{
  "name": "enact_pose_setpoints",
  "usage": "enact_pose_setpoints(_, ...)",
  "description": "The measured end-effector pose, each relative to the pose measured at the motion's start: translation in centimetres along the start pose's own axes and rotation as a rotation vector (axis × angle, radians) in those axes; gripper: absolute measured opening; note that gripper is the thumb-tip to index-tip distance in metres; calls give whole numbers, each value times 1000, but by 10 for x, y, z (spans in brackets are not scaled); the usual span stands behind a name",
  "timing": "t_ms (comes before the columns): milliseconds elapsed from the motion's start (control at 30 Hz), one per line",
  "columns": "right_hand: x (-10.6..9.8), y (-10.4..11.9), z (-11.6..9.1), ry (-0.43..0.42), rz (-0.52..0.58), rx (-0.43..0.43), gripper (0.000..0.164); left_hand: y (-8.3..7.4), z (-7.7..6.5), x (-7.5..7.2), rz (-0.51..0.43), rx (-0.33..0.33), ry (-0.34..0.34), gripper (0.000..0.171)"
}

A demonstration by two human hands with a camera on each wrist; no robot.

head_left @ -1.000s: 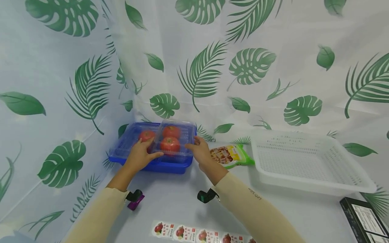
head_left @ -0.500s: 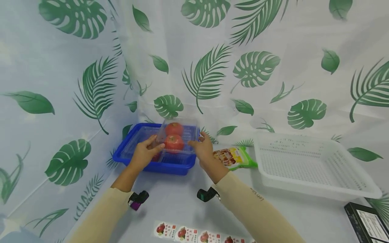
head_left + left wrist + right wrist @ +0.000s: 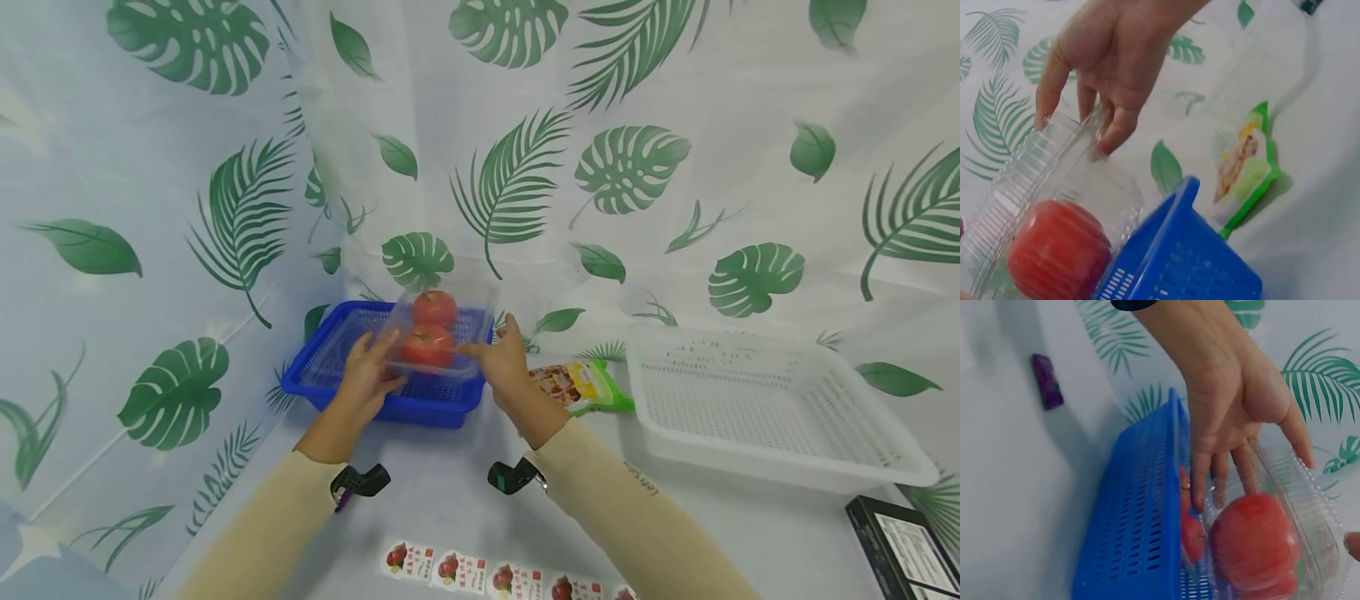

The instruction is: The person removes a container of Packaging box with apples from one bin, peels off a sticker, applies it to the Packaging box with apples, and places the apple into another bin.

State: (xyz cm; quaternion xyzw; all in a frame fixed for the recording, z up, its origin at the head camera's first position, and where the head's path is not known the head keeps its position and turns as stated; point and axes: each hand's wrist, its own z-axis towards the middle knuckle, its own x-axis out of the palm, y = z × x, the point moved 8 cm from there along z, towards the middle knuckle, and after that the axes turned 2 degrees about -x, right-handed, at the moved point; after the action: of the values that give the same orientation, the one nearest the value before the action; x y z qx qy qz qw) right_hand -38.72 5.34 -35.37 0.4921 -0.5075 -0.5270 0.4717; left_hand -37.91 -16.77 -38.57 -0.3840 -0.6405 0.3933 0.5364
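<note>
A clear plastic clamshell box (image 3: 468, 321) with two red apples (image 3: 428, 345) in it is held over the blue basket (image 3: 420, 410), tilted toward me. My left hand (image 3: 365, 379) grips its left end; in the right wrist view the left hand (image 3: 1229, 406) has its fingers under the box and its thumb on the rim. On the right end, my right hand (image 3: 504, 360) grips the rim; the left wrist view shows this right hand (image 3: 1113, 62) with curled fingers at the box edge. More apples (image 3: 1192, 537) show inside the basket in the right wrist view.
A green and yellow snack bag (image 3: 573, 386) lies right of the basket. Farther right stands a white perforated basket (image 3: 750, 462), with a black box (image 3: 900, 542) near it. A strip of fruit labels (image 3: 465, 573) lies in front, and a purple packet (image 3: 1047, 381) lies on the table.
Both hands have lifted the clamshell box up from the blue basket and tilted it. The left hand has turned, its palm now facing more inward. The head view has shifted slightly.
</note>
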Motion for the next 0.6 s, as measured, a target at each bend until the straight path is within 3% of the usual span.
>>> enact_pose_setpoints(100, -2, 2, -3, 25, -44, 29, 112, 3, 0, -1, 17, -3, -84, 73)
enact_pose_setpoints(233, -4, 4, -3, 50, -52, 73, 119, 4, 1, -3, 28, -21, -106, 48)
enact_pose_setpoints(367, -7, 4, 0, 88, 48, 110, 121, 4, 2, -4, 1, -25, -75, 36)
enact_pose_setpoints(600, -22, 9, 11, 90, 283, 116, 110, -2, -3, -4, -11, -47, -23, 40)
